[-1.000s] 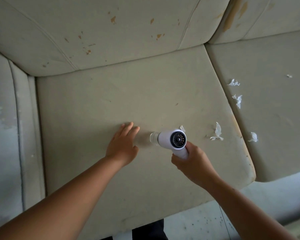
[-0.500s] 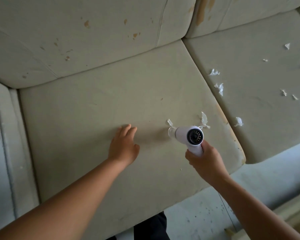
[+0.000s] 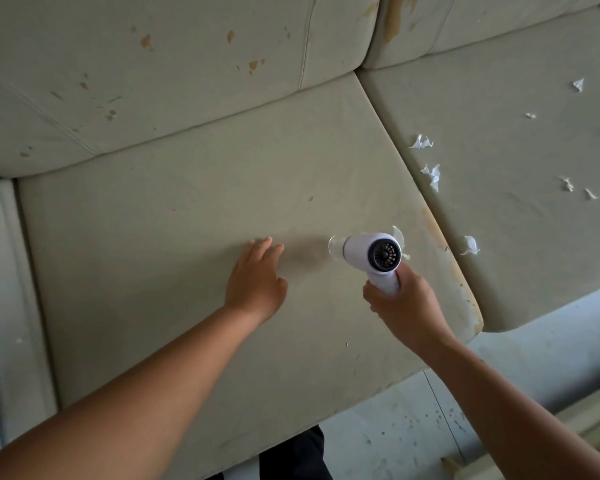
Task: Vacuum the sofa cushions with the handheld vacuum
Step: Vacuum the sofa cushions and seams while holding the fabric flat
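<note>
Handheld vacuum [image 3: 371, 254], white, gripped in our right hand [image 3: 407, 306] over the worn beige seat cushion [image 3: 187, 220]. Our left hand [image 3: 257, 282] lies flat beside it; torn paper scraps [image 3: 434, 176] litter the neighbouring cushion [image 3: 499, 237].

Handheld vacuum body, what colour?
White handheld vacuum, dark round rear grille; only the head view shows it.

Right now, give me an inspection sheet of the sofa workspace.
Surface: left seat cushion, worn, a few specks.
Job's things: handheld vacuum, nozzle pointing left, low over that cushion.
Clutter: white scraps on the right seat cushion; lone scrap partly hidden behind the vacuum.
Hands: left hand flat on the left cushion; right hand grips the vacuum's handle.
Cables: nothing seen.
Surroundings: back cushions, stained; speckled floor below.
</note>
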